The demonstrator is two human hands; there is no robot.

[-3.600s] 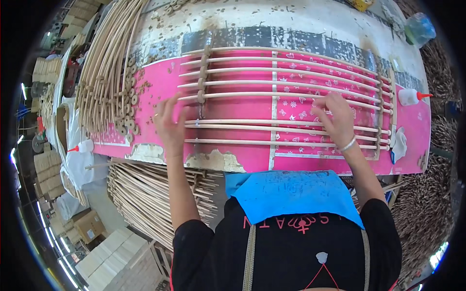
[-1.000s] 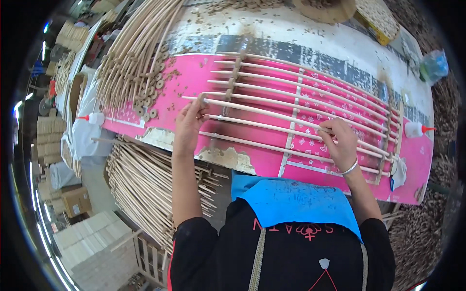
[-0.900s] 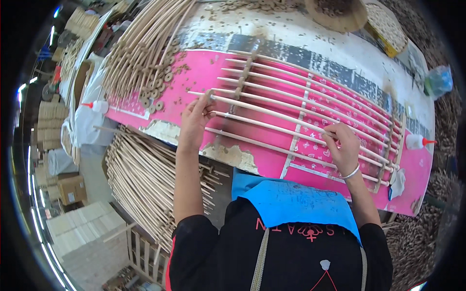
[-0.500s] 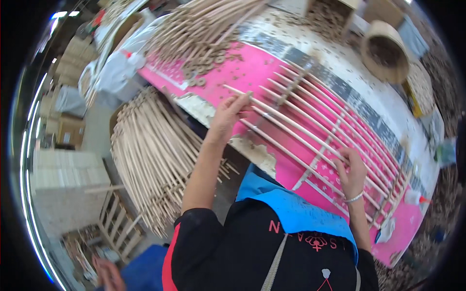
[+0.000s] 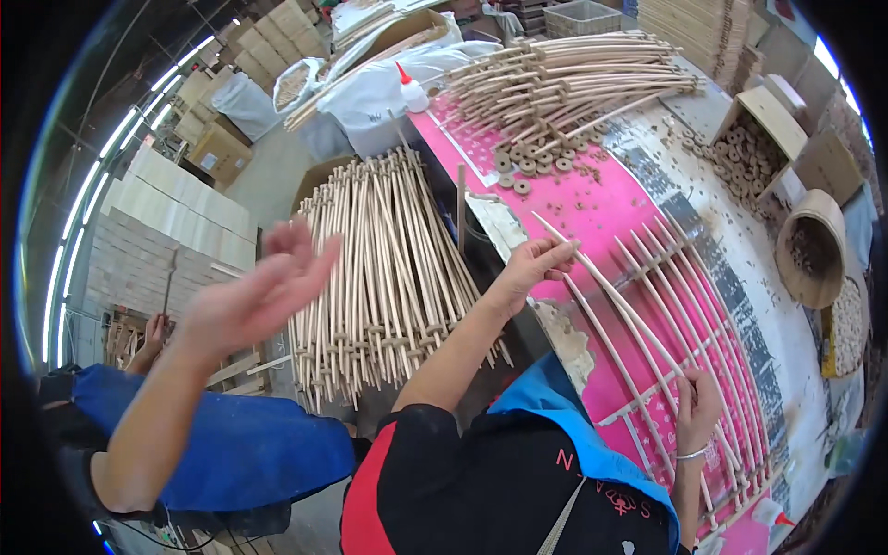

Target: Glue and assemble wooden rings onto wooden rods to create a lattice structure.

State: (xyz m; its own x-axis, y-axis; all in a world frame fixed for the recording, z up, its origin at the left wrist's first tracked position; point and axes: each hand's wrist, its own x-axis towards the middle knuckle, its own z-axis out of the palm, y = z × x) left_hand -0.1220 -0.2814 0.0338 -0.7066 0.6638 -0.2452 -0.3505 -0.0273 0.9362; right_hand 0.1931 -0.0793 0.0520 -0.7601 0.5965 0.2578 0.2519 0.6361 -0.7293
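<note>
My left hand (image 5: 535,270) is closed in a pinch near the far end of a thin wooden rod (image 5: 617,298). Toward the near end of the same rod, the fingers of my right hand (image 5: 698,413), with a bracelet at its wrist, are curled around it. Something small and brown shows at my left fingertips, too small to make out. Several more wooden rods (image 5: 672,300) lie side by side on the pink sheet (image 5: 592,222), crossing pale strips. One separate rod (image 5: 609,344) lies nearer my body.
Left of the table, wooden rods with discs (image 5: 379,268) stand bundled. More rods (image 5: 564,79) are piled at the far end, beside loose wooden rings (image 5: 527,166) and a glue bottle (image 5: 413,91). A round tub (image 5: 811,250) sits right. A co-worker's raised hand (image 5: 254,291) is at left.
The view has swung left, bringing the co-worker's blurred hand and blue apron further in. Both my hands stay on the rod, which now slants across its neighbours.
</note>
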